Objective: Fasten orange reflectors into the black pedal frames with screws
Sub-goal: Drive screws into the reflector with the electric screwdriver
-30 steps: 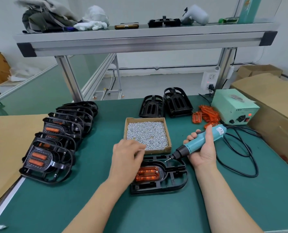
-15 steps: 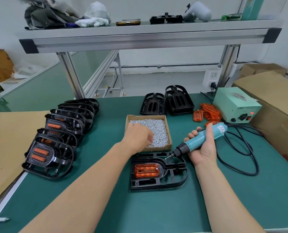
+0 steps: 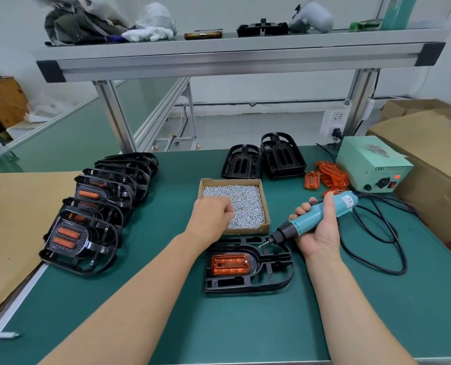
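A black pedal frame lies flat on the green mat in front of me, with an orange reflector seated in its left half. Behind it stands a shallow cardboard box of small silver screws. My left hand reaches into the box's near left part with curled fingers on the screws; what it pinches is hidden. My right hand grips a teal electric screwdriver, whose bit hovers over the frame's upper right edge.
Several pedals with reflectors lie in a row at the left. Two bare black frames and a heap of loose orange reflectors sit at the back. A green power unit and its black cable occupy the right.
My left hand moved from over the pedal frame up into the screw box, uncovering the reflector. The right hand with the screwdriver has barely shifted.
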Available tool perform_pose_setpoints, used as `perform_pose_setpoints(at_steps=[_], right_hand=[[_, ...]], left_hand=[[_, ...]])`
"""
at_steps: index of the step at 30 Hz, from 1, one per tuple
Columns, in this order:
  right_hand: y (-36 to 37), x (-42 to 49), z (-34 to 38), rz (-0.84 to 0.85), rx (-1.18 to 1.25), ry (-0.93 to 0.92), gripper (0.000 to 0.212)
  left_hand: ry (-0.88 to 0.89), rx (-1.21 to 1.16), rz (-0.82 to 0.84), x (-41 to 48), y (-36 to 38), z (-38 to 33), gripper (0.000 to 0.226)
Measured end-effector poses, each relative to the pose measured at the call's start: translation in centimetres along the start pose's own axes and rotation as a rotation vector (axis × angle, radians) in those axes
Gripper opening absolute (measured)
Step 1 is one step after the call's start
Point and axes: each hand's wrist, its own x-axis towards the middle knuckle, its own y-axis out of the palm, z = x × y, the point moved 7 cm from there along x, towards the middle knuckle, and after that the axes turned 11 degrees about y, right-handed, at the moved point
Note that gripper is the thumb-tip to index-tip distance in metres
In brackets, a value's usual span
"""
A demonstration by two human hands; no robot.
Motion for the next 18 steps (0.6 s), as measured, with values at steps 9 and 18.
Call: perform_pose_setpoints(at_steps=[9, 18], right_hand=[[-0.1, 0.1, 0.1, 0.010, -0.006, -0.001, 0.037], [-0.2, -0.5, 0.3, -0.031, 0.017, -0.003, 0.037]], left_hand=[[-0.108, -0.088, -0.061, -1.0, -0.6, 0.5, 0.009], [-0.387, -0.997, -0.239, -7.1, -0.8, -0.7, 0.009]])
